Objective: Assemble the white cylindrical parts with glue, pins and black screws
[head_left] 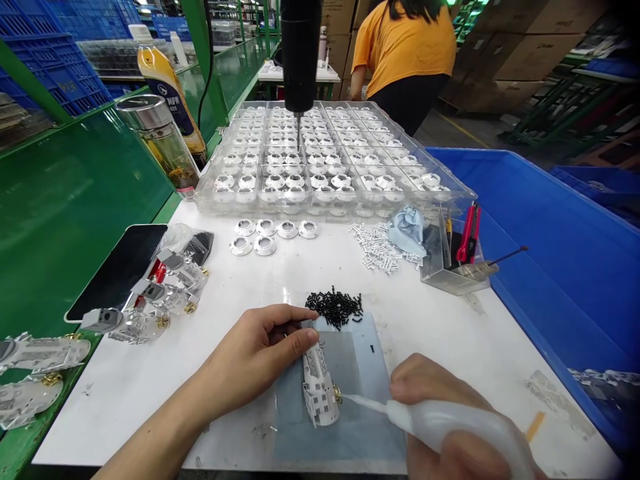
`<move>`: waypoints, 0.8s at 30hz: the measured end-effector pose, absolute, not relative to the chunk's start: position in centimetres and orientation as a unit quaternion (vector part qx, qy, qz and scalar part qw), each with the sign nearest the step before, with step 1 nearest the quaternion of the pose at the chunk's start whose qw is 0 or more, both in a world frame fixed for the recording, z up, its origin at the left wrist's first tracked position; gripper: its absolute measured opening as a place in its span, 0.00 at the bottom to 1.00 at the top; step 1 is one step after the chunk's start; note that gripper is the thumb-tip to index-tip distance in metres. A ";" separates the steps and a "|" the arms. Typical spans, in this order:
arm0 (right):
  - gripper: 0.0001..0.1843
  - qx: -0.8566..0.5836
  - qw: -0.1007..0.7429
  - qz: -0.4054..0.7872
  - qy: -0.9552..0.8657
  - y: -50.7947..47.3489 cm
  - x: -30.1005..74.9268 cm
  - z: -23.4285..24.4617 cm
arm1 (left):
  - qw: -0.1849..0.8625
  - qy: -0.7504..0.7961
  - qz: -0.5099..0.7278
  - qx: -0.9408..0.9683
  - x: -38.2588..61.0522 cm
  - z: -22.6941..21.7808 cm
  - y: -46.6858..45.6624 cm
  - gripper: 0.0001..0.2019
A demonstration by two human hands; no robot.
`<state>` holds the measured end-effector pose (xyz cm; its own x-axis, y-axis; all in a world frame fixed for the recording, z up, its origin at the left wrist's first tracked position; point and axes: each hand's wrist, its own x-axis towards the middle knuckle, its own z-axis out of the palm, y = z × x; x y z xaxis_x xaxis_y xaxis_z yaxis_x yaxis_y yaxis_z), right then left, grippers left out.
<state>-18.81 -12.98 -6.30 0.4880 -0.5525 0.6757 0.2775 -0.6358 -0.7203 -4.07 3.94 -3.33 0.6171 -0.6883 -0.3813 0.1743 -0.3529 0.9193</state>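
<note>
My left hand grips the top end of a white plastic part between thumb and fingers, tilted over a light blue mat. A small gold-coloured piece sits on the part's right side. My right hand is wrapped around a whitish squeeze bottle, whose thin nozzle points left with its tip at or very near the gold piece; contact cannot be made out. Just beyond my left fingertips lies a pile of small black screws. One loose black screw rests on the mat.
A black power screwdriver hangs above a clear divided tray of white rings. Similar assemblies lie left, beside a dark tablet-like panel. White screws, a tool box and a blue bin are right. Someone in orange bends beyond.
</note>
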 end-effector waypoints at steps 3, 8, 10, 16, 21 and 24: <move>0.15 -0.755 0.417 -0.505 0.029 -13.1 -18.9 -6.9 | 0.540 -0.170 -0.401 0.720 -4.1 -3.4 3.8 0.21; 0.14 -0.754 0.425 -0.500 0.037 -13.0 -18.7 -6.9 | 0.542 -0.177 -0.391 0.722 -4.0 -3.4 3.6 0.20; 0.15 -0.756 0.421 -0.500 0.038 -12.9 -18.7 -6.9 | 0.545 -0.180 -0.389 0.720 -3.9 -3.3 3.6 0.20; 0.13 -0.764 0.407 -0.501 0.023 -13.0 -18.8 -7.0 | 0.549 -0.181 -0.391 0.716 -4.0 -3.3 3.8 0.19; 0.13 -0.765 0.400 -0.504 0.029 -12.7 -18.8 -6.8 | 0.548 -0.180 -0.392 0.717 -4.0 -3.3 3.8 0.20; 0.14 -0.762 0.401 -0.506 0.056 -12.4 -18.8 -6.6 | 0.543 -0.181 -0.390 0.721 -4.0 -3.2 3.8 0.19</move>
<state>-18.77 -12.40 -6.61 0.4810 -0.4904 0.7267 0.3209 -0.6729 -0.6665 -4.04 3.79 -3.23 0.6295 -0.6855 -0.3658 0.1624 -0.3443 0.9247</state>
